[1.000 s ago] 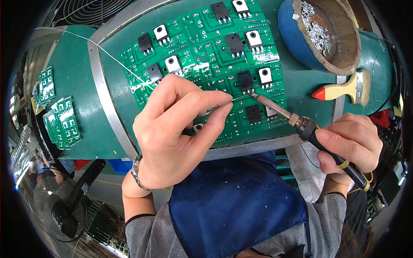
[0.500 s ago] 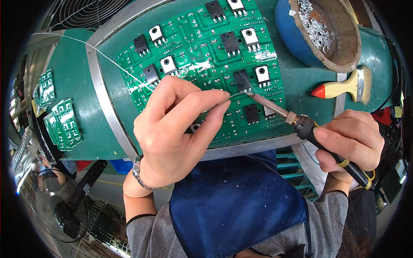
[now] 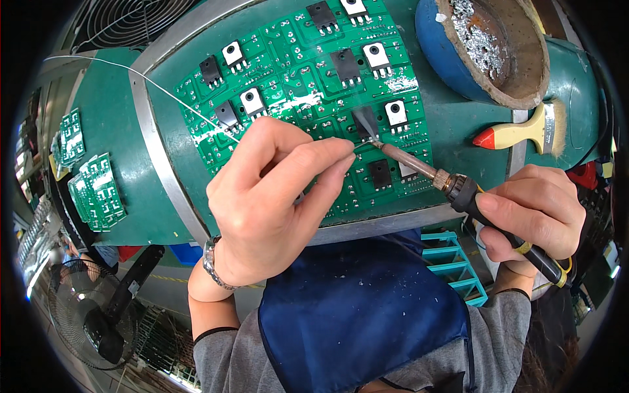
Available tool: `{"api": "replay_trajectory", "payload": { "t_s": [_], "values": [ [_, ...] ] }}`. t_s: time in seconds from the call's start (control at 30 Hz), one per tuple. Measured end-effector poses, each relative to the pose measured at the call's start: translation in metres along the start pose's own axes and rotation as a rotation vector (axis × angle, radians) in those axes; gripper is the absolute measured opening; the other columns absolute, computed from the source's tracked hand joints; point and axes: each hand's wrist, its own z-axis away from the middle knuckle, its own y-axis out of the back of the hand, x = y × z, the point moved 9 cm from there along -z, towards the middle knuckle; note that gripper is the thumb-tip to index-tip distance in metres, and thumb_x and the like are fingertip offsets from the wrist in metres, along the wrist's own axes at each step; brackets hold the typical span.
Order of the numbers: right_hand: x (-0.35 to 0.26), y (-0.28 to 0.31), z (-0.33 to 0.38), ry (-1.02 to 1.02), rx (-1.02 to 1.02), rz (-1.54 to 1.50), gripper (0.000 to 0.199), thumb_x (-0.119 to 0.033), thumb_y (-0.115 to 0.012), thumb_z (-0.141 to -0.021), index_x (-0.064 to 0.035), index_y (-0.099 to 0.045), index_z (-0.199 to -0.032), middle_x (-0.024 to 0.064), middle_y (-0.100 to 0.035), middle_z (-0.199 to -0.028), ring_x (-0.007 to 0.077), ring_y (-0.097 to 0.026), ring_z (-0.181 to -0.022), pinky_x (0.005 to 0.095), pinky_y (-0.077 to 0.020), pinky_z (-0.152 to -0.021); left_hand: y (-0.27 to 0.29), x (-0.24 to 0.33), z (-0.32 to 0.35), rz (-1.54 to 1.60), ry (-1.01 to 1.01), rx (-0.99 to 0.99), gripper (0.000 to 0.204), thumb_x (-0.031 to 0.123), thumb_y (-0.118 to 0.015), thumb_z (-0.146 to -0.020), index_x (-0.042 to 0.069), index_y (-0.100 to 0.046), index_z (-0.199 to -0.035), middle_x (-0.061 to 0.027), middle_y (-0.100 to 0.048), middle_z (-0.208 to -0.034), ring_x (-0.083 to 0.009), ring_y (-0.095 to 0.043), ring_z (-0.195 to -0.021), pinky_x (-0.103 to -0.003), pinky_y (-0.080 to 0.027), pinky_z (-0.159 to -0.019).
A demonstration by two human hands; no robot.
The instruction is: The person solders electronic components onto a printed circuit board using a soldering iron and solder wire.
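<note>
My right hand (image 3: 537,211) is wrapped round a black soldering iron (image 3: 466,196), its tip angled up and left. That tip meets the legs of a black transistor (image 3: 365,123) on the green circuit board panel (image 3: 314,62), and a wisp of smoke rises there. My left hand (image 3: 272,187) pinches thin solder wire (image 3: 157,84) between thumb and fingertips, close beside the iron's tip. The wire trails from behind that hand off to the upper left. Other black and white transistors, such as a white one (image 3: 396,114), lie on the panel in pairs. My left hand covers the panel's lower left part.
A blue-sided bowl (image 3: 438,59) with bits of solder stands at the upper right. Below it lies a brush (image 3: 524,133) with a red-tipped handle. Smaller green boards (image 3: 98,190) are stacked at the left. Metal strips (image 3: 160,147) cross and edge the green table.
My left fingertips have moved slightly right, closer to the iron's tip. The circuit board panel has shifted a little left in view. The iron's tip stays at the same transistor's legs.
</note>
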Motion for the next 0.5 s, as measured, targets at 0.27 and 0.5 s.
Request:
{"api": "replay_trajectory", "payload": {
  "t_s": [0.27, 0.5],
  "values": [
    [0.003, -0.006, -0.003, 0.050, -0.028, -0.057, 0.032, -0.013, -0.084, -0.074, -0.0004, -0.073, -0.101, 0.0075, -0.064, -0.080, 0.0183, -0.063, -0.057, 0.0262, -0.0496, -0.047, 0.003, 0.003, -0.001, 0.016, -0.032, -0.014, 0.018, -0.006, -0.072, -0.078, 0.003, -0.070, -0.093, -0.0059, -0.068, -0.098, -0.0086, -0.053, -0.066, -0.021, -0.040, -0.055],
    [-0.001, -0.002, -0.003, 0.040, -0.017, -0.044, 0.033, -0.012, -0.085, -0.074, 0.0006, -0.072, -0.101, 0.0077, -0.064, -0.081, 0.0184, -0.063, -0.058, 0.0266, -0.0498, -0.047, -0.008, 0.013, -0.007, -0.043, -0.174, -0.096, 0.016, -0.007, -0.067, -0.080, 0.003, -0.063, -0.092, -0.0096, -0.074, -0.104, -0.0175, -0.055, -0.068, -0.027, -0.045, -0.065]
  ]
}}
